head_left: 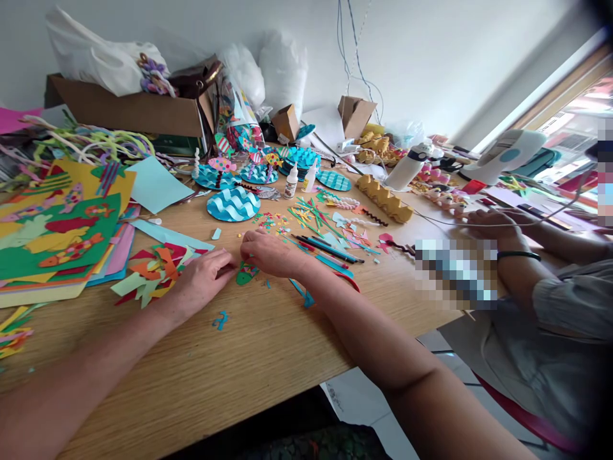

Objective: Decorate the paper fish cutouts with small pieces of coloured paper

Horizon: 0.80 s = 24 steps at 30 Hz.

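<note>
On the wooden table (201, 370) lies a small green paper fish (246, 275) with coloured dots. My right hand (268, 252) is over it, its fingers bent down and closed against its upper part. What the fingertips hold, if anything, is hidden. Just left of the fish rests my left hand (204, 278), its fingers loosely stretched and the thumb slightly apart, with nothing visible in them. Under its wrist side are cut paper strips (156, 271) in red, orange and pale green. A curly blue scrap (221, 320) lies nearer me.
Paper sheets (103, 223) are stacked at left. Beyond my hands are confetti-like dots (272, 222), glue bottles (291, 182), blue wavy discs (234, 204) and pencils (330, 248). Another person's hand (495, 227) is at right, near a yellow egg-carton strip (384, 199) and a white bottle (407, 167).
</note>
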Available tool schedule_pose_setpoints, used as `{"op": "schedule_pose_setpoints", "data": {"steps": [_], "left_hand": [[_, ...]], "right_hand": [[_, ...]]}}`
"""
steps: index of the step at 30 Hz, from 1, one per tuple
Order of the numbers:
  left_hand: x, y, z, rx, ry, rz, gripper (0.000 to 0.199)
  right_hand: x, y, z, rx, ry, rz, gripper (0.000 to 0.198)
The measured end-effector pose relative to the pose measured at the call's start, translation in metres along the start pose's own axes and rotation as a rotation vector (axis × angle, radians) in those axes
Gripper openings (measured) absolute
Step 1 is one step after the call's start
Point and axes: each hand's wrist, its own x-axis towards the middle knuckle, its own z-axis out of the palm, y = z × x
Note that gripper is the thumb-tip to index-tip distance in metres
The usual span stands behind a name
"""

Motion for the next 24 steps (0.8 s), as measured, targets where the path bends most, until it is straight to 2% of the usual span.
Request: {"op": "schedule_pose_setpoints", "data": {"steps": [8,14,24], "left_hand": [[0.001,-0.001,0.007,0.103,0.008,0.019,0.015],[0.001,-0.001,0.008,0.122,-0.024,0.043,0.014],[0.001,-0.002,0.009,0.133,-0.003,0.078,0.015]], "right_hand": [[0.001,0.004,0.005,-0.027,0.015,-0.028,0.02],[0.003,0.005,0.008,-0.06,0.024,-0.057,0.02],[0.005,0.005,0.01,-0.089,0.014,-0.069,0.018]]}}
